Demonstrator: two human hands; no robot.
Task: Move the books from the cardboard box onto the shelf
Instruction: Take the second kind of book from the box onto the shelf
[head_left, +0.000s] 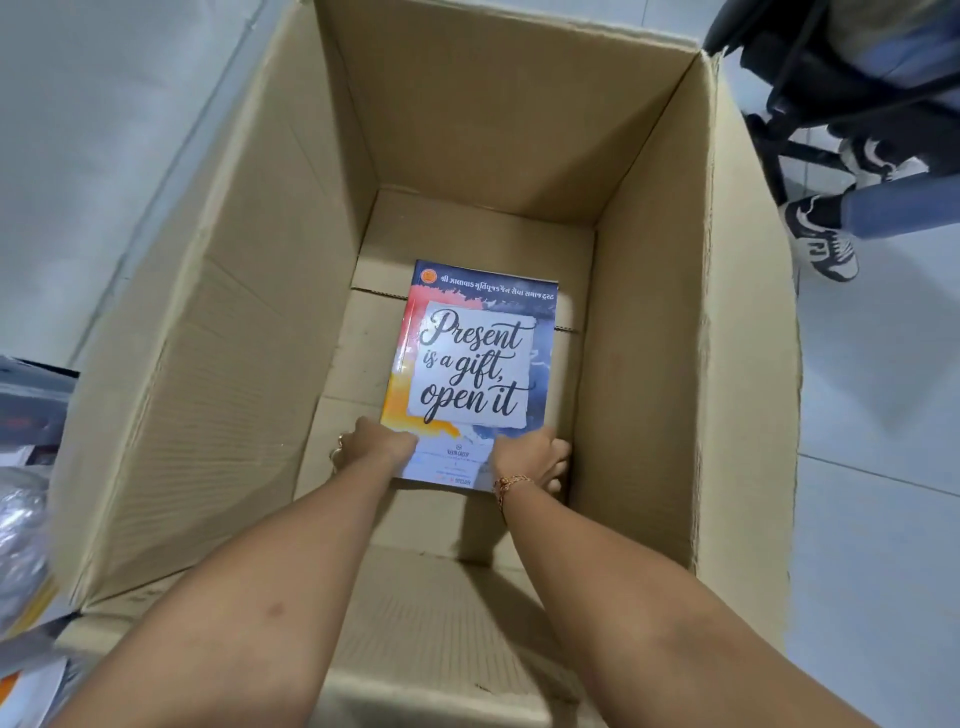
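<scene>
Both hands down in the cardboard box (249, 322), gripping one book by its near edge.

Left hand (371, 446) clamps the book (470, 364) at its near-left corner, thumb on the cover; right hand (530, 460), bracelet (511, 486) at the wrist, grips the near-right corner, fingers curled under the edge. Book lies cover up on the box floor, title "Present is a gift, open it". Beyond the box, far right: someone's sneaker (821, 241) on the tiled floor (883, 415), by a black chair base (810, 130).
</scene>
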